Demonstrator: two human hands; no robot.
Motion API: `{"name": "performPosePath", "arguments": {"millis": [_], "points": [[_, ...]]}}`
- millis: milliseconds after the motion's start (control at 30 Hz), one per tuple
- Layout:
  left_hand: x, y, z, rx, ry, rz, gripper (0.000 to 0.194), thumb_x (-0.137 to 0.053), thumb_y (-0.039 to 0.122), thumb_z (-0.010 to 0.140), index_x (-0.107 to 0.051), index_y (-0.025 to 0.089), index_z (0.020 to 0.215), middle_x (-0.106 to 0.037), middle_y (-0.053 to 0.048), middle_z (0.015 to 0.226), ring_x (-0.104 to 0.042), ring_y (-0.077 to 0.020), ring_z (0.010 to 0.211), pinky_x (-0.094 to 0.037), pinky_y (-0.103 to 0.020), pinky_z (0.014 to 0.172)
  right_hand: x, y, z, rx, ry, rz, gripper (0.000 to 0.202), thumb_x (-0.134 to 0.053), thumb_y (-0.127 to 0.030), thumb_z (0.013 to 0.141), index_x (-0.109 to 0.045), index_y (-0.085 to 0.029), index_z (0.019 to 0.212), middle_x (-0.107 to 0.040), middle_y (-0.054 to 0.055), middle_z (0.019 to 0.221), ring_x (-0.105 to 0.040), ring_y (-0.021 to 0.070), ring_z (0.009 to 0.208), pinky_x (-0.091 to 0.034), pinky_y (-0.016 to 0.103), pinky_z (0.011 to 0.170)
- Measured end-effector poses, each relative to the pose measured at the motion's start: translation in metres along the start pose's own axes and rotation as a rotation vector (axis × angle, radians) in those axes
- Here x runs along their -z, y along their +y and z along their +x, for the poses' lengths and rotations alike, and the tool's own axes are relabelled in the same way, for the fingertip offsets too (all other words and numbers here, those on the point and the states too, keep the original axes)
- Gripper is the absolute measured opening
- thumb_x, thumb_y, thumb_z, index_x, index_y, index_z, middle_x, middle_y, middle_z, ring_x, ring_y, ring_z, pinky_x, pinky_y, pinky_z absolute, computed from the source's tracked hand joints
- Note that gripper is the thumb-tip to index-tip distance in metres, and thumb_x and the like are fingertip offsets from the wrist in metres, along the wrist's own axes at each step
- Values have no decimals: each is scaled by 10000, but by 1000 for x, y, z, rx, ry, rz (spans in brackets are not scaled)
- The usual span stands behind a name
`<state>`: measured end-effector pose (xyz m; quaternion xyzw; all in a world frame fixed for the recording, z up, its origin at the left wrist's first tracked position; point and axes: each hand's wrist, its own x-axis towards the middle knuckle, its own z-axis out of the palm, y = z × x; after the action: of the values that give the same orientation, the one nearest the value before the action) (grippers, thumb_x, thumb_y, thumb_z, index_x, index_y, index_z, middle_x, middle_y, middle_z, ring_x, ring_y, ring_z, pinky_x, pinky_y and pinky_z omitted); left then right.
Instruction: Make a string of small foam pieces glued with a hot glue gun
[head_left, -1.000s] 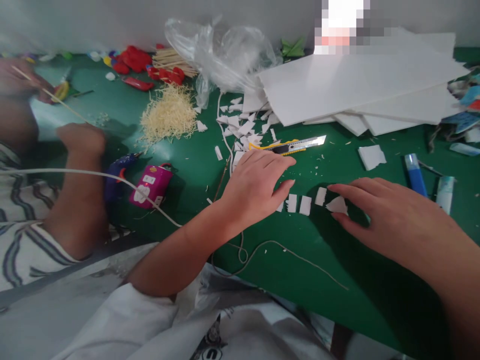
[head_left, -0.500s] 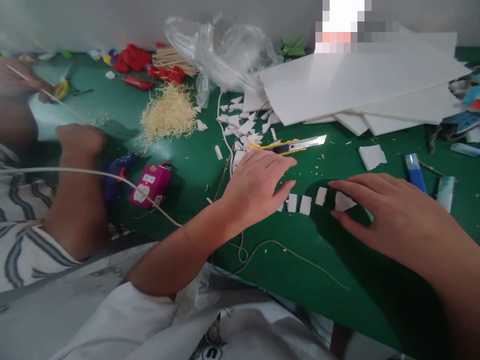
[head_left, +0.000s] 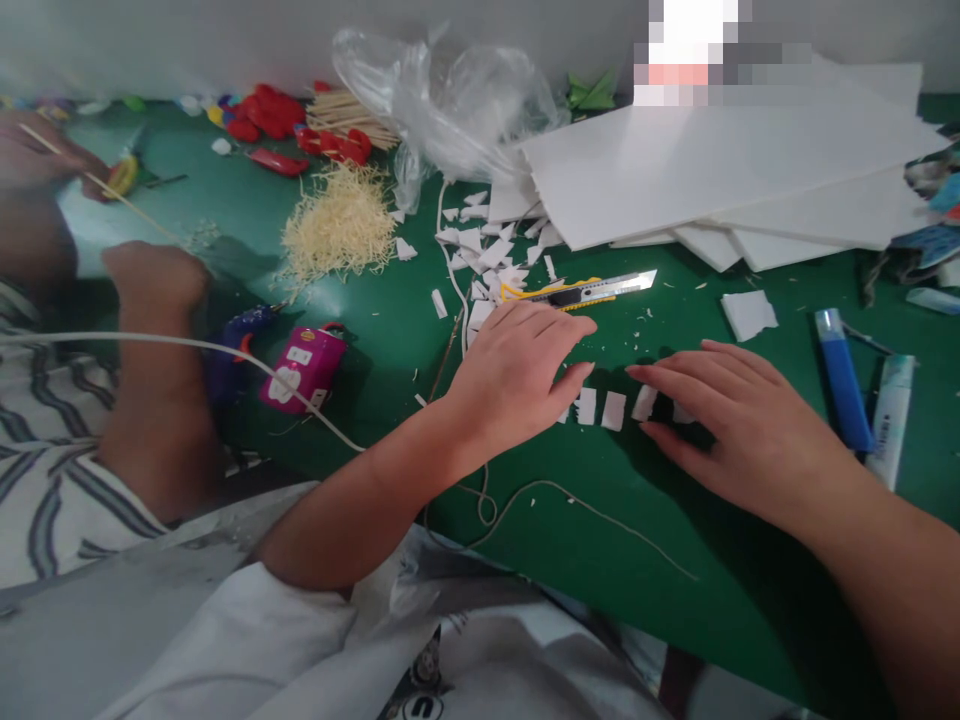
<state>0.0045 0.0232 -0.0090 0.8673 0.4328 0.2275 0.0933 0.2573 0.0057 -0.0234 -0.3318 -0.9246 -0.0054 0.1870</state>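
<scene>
A short row of small white foam-like pieces [head_left: 613, 411] lies on the green table between my hands. My left hand [head_left: 517, 365] rests palm-down at the left end of the row, thumb and forefinger apart, partly covering a piece. Just beyond its fingers lies a yellow utility knife [head_left: 592, 291], blade out to the right. My right hand [head_left: 727, 415] is over the right end, open, its thumb and forefinger on either side of a white piece [head_left: 644, 403]. Another white piece [head_left: 682, 410] is partly hidden under that hand.
White boards [head_left: 720, 165] are stacked at the back right, near white scraps [head_left: 487, 248]. Blue [head_left: 844, 380] and white tubes [head_left: 892, 420] lie at right. A pink power block [head_left: 304, 370] and cord are at left, where another person's hand [head_left: 56, 160] holds a stick.
My right hand has moved left along the row, from the piece at its end to the one before it. My left hand has stayed in place.
</scene>
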Motion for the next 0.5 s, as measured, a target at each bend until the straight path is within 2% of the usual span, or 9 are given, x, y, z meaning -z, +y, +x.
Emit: {"name": "performPosePath", "arguments": {"millis": [133,233,367,500], "points": [[0,0,1,16,-20,-2,256,-564,235,984,-645,130,1203,-751,-96,1142,-663,-242,1146,-476,-410,1038,5,-4,-1,20,-36,6,328,-530,-220,960,-609,-112,1259,-746,127,1038,-704,261,962,-496,498,1006],[4,0,1,29,-88,-24,280,-587,189,954,-644,145,1225,-748,-87,1166,-657,-242,1168,-466,-417,1059,5,-5,-1,-1,-46,0,363,-541,-273,960,-602,-111,1279,-746,141,1083,-705,275,1002,-495,508,1018],[13,1,-1,53,-280,-72,469,-698,200,882,-590,151,1336,-730,-79,1198,-643,-254,1179,-469,-409,1060,2,-5,-2,-33,-45,-14,394,-553,-332,959,-605,-102,1274,-745,174,1118,-714,292,1014,-518,515,1002],[19,4,-3,43,-464,-36,684,-785,230,816,-510,141,1436,-693,-96,1230,-628,-279,1147,-485,-408,1021,-1,-9,0,-70,-24,-4,370,-561,-353,957,-607,-145,1259,-751,152,1110,-722,290,1002,-533,527,986]]}}
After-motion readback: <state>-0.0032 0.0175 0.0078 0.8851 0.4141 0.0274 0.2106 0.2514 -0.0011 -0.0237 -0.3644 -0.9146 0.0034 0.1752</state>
